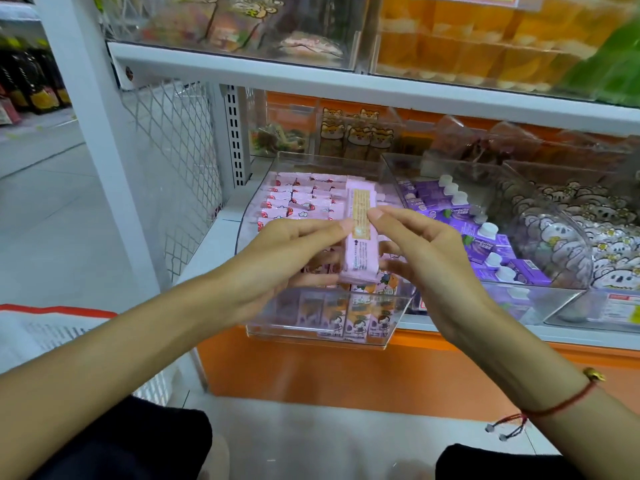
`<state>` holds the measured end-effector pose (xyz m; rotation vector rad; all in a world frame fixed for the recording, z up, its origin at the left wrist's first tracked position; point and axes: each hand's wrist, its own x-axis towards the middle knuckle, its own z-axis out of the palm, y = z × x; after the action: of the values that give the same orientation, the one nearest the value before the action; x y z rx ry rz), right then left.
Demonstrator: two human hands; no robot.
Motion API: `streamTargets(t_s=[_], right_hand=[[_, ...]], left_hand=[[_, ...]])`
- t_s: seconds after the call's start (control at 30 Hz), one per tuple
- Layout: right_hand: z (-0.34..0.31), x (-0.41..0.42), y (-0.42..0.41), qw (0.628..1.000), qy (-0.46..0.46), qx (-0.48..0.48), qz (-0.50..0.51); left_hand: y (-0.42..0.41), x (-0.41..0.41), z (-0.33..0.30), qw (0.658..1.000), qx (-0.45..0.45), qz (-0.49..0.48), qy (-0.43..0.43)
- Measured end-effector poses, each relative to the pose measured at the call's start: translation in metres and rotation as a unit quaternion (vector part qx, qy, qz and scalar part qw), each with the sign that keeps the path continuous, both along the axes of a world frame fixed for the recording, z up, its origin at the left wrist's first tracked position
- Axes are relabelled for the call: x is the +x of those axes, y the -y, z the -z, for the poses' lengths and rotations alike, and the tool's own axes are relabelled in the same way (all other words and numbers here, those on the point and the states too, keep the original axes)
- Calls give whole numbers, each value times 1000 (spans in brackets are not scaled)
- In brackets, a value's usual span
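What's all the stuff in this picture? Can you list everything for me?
pink pack: one, pink with a tan label, held above the clear bin
small packets: many, pink, inside the clear bin
cartons: several, purple with white caps, in the next bin to the right
koala packets: many, white and grey, far right bin
cat packets: a few, orange and cream, back of the shelf
orange cups: many, orange, on the shelf above
basket: one, white with a red rim, lower left
bracelet: one, red string, on the right wrist
left hand: one, grips the pink pack's left side
right hand: one, pinches the pink pack's right side
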<state>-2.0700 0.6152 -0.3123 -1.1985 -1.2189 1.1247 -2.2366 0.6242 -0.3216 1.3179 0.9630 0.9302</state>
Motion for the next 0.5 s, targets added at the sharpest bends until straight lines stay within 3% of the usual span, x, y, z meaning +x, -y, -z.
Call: streamTargets(t_s=[0.1,0.2,0.43,0.5], right_hand=[[3,-1,-1,1000,-2,-12,11],[3,0,-1,1000,16,-4,7],[0,1,5,984,67,147,-69],[1,0,7,979,66,175,-81]], left_hand=[[-2,-4,1,998,-53,41,18],[-2,-3,1,998,-37,41,14],[1,-2,1,977,197,-53,-56],[1,-3,2,972,221,-64,-54]])
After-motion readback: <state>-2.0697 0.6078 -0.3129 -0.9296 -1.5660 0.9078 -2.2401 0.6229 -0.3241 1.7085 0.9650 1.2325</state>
